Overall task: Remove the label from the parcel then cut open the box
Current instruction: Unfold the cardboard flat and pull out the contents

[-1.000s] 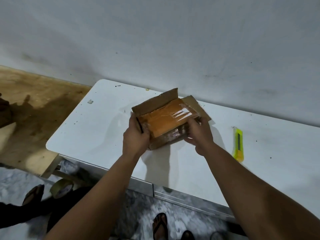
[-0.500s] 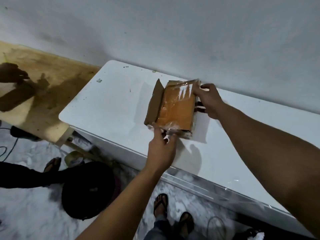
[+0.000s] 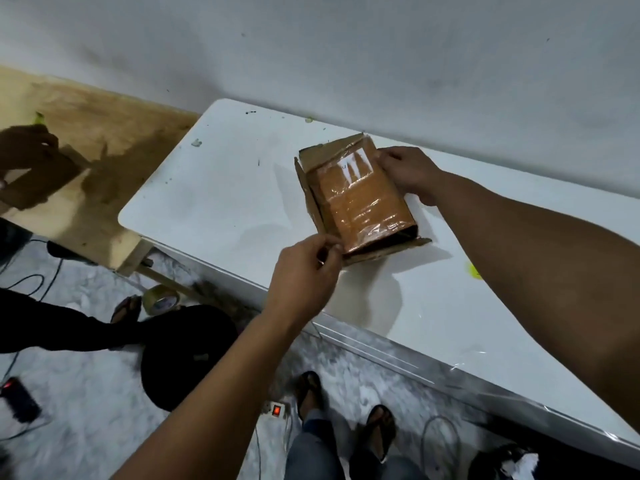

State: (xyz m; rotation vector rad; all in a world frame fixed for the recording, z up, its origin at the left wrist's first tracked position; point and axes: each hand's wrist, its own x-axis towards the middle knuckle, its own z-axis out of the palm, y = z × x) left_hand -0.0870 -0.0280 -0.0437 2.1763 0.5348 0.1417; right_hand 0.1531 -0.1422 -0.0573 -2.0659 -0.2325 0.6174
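Note:
A brown cardboard box (image 3: pixel 360 202), wrapped in glossy clear tape, lies flat on the white table (image 3: pixel 221 202) with its side flaps loose and spread. My right hand (image 3: pixel 408 173) rests against the box's far right edge and holds it down. My left hand (image 3: pixel 304 271) is at the near left corner, thumb and fingers pinched on a loose edge of the clear tape. A tip of the yellow cutter (image 3: pixel 475 270) shows on the table beside my right forearm; the rest is hidden.
A wooden board (image 3: pixel 90 161) adjoins the table on the left, where another person's hand (image 3: pixel 24 147) holds cardboard. A tape roll (image 3: pixel 161 299), a dark round stool (image 3: pixel 183 355), cables, a power strip (image 3: pixel 277 408) and sandalled feet are on the floor below.
The box was turned a quarter turn and laid flat on the table. My right hand went to its far end; my left hand dropped to the near corner and pinched the tape.

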